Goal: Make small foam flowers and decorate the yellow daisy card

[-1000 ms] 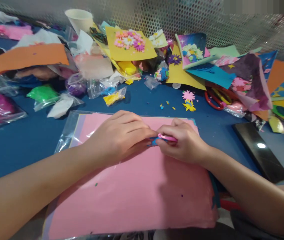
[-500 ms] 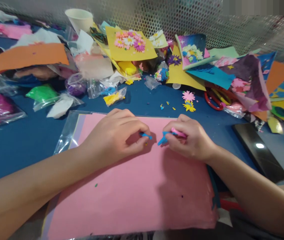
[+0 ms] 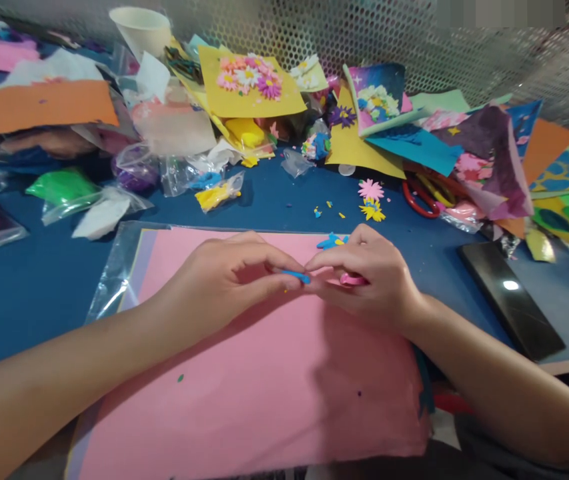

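My left hand [image 3: 234, 273] pinches a small strip of blue modelling clay [image 3: 296, 275] between thumb and fingers. The thumb and index fingertips of my right hand [image 3: 364, 273] meet at the strip's right end. A slim pink tool [image 3: 353, 279] is tucked in that same hand; most of its length is hidden. Just beyond my right fingers, a blue clay flower [image 3: 331, 241] with a touch of yellow lies at the far edge of the pink sheet [image 3: 244, 393]. Both hands are low over this sheet.
Behind the sheet lie a pink clay flower [image 3: 371, 189], a yellow one [image 3: 373, 209] and clay crumbs. Bagged clay, including green [image 3: 64, 187], is at left. Red-handled scissors [image 3: 420, 197] and a black phone [image 3: 511, 300] are at right. A paper cup [image 3: 141, 33] stands behind.
The blue flower has left my right hand and now lies on the sheet. My hands have come together, with my right fingertips at the blue strip. The view has shifted slightly.
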The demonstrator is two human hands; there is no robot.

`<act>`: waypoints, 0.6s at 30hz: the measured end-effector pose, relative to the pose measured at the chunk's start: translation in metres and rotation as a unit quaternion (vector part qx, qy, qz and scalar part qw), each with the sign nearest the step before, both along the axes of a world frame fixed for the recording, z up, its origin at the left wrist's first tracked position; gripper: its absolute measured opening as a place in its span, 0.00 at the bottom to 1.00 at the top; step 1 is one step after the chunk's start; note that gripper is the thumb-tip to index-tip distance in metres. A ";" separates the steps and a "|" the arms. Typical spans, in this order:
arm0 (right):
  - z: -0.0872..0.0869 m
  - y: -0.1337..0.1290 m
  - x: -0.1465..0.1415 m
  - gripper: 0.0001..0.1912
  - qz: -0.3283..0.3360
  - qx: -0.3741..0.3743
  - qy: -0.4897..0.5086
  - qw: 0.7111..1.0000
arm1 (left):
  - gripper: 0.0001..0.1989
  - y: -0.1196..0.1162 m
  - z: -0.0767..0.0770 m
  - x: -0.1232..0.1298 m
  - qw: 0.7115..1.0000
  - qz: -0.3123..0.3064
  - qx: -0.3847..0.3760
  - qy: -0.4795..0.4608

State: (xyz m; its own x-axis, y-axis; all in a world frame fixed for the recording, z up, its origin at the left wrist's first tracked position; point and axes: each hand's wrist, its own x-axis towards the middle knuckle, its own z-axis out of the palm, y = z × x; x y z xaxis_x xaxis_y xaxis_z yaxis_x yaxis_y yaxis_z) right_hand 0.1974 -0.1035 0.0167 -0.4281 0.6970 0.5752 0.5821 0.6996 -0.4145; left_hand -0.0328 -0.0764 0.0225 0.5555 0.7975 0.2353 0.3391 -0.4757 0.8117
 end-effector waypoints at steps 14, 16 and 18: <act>0.008 -0.006 -0.009 0.04 0.015 -0.090 0.060 0.994 | 0.06 -0.002 -0.002 0.001 0.999 0.023 0.033 0.010; 0.009 -0.006 -0.008 0.05 0.036 -0.133 0.082 0.987 | 0.07 -0.001 -0.003 0.001 0.999 0.020 0.033 0.012; 0.010 -0.004 -0.008 0.07 0.059 -0.182 0.111 0.975 | 0.07 -0.001 -0.004 0.000 0.999 0.021 0.028 0.012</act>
